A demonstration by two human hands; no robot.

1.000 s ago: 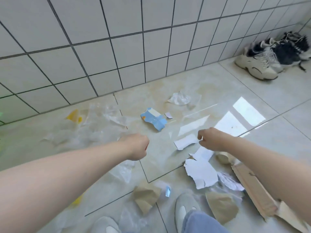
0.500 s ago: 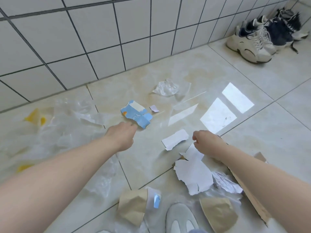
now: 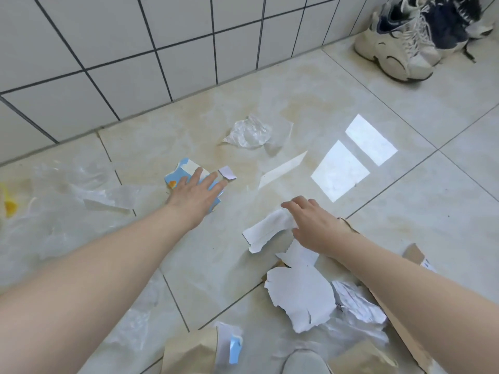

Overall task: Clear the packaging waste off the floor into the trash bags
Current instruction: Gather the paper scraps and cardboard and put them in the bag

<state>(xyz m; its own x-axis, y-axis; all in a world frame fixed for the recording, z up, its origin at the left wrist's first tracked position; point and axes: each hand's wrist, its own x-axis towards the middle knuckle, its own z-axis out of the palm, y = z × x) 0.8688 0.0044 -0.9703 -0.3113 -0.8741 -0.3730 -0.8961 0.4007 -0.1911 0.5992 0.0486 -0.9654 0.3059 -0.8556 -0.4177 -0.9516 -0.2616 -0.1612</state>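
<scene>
My left hand (image 3: 195, 191) lies flat with spread fingers on a torn blue carton piece (image 3: 180, 172) on the floor. My right hand (image 3: 310, 222) rests its fingers on a white paper strip (image 3: 266, 229). A small lilac scrap (image 3: 227, 172) lies just beyond my left fingertips. Crumpled clear plastic (image 3: 249, 133) sits farther off toward the wall. A large torn white paper (image 3: 301, 296) and crumpled printed paper (image 3: 356, 303) lie under my right forearm. Brown cardboard pieces (image 3: 191, 352) are at the bottom edge. No trash bag shows clearly.
Clear plastic film (image 3: 81, 195) with a yellow spot (image 3: 9, 207) spreads over the floor at left. White-tiled wall (image 3: 135, 49) runs along the back. Sneakers (image 3: 405, 41) stand at the top right. My shoe (image 3: 303, 361) is at the bottom.
My left hand moved forward, opened from a fist and came down on the blue carton piece. My right hand opened and reached onto the white paper strip. The camera tipped further down.
</scene>
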